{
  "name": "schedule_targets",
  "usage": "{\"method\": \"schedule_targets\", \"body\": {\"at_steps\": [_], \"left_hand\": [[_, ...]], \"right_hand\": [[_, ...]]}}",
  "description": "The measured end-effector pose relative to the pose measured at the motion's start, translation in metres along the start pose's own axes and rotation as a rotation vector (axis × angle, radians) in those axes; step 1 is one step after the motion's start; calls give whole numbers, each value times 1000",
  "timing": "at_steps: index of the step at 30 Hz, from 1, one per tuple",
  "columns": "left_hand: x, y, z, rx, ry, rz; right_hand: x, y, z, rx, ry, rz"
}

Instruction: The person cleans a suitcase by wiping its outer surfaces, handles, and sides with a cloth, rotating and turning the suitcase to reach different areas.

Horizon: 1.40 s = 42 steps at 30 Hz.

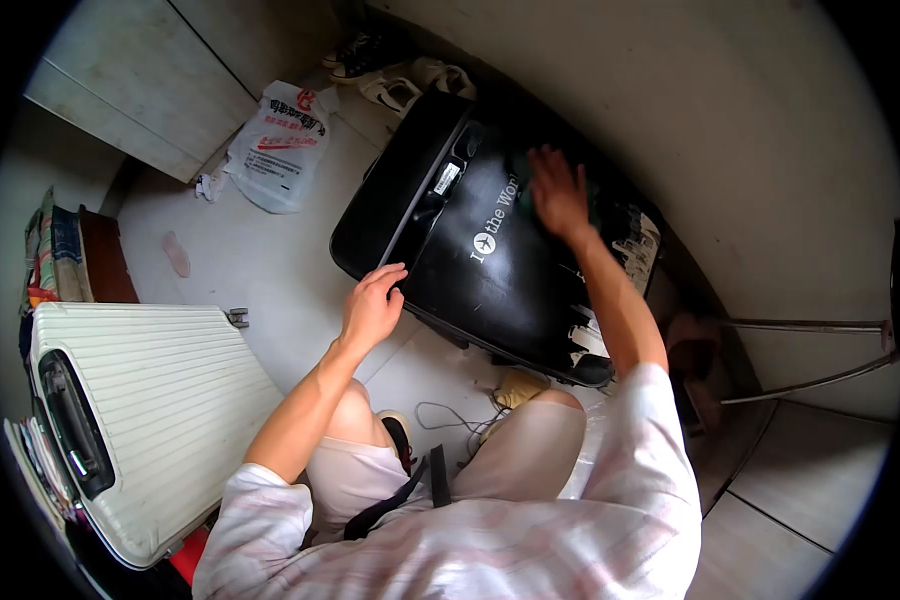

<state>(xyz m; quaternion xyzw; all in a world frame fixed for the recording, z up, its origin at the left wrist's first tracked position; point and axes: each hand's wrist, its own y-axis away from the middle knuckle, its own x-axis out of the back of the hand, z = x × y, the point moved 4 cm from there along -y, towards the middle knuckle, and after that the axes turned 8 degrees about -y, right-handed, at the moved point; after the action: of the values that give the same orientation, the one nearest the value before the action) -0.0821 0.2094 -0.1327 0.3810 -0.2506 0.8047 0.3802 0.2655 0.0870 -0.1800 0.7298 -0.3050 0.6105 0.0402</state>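
Observation:
A black suitcase (470, 290) lies on the floor in front of me, with white lettering and an airplane emblem (484, 243) on its face. Its covering is peeling in pale patches at the right end. My right hand (558, 190) is laid over the upper face beside the lettering, fingers stretched out and slightly blurred. Something dark greenish shows around that hand; I cannot tell whether it is a cloth. At the suitcase's near left edge, my left hand (374, 305) touches the rim with loosely extended fingers, holding nothing visible.
A white ribbed suitcase (170, 400) stands at the left. A printed plastic bag (280, 145) and shoes (395, 90) lie at the back. Cables (455, 415) trail near my feet. The wall (710, 130) rises right behind the black suitcase; metal legs (800, 326) jut in at right.

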Motion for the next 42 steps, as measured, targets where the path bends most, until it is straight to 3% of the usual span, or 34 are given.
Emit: {"method": "schedule_targets", "body": {"at_steps": [2, 5, 10, 14, 17, 23, 25, 30, 33, 37, 42], "left_hand": [[5, -1, -3, 13, 38, -32], [9, -4, -11, 38, 148, -22], [8, -12, -25, 158, 191, 105], [22, -6, -27, 230, 167, 116], [30, 2, -41, 267, 154, 154], [38, 4, -45, 301, 91, 197], [38, 7, -43, 275, 72, 207], [47, 11, -46, 303, 151, 236], [54, 11, -60, 344, 154, 242], [62, 13, -71, 352, 176, 287], [70, 20, -76, 415, 147, 255]], "right_hand": [[-20, -36, 22, -184, 10, 66], [-23, -25, -12, -178, -70, 2], [18, 87, -143, 288, -313, -363], [35, 135, -144, 472, -273, -603], [25, 108, -149, 475, -196, -527], [-26, 15, -216, 502, -252, -164], [-20, 25, -216, 481, -258, -153], [44, 137, -156, 421, -277, -545], [80, 185, -109, 361, -172, -666], [54, 154, -129, 471, -121, -585], [-25, 57, -233, 600, -239, -246]]}}
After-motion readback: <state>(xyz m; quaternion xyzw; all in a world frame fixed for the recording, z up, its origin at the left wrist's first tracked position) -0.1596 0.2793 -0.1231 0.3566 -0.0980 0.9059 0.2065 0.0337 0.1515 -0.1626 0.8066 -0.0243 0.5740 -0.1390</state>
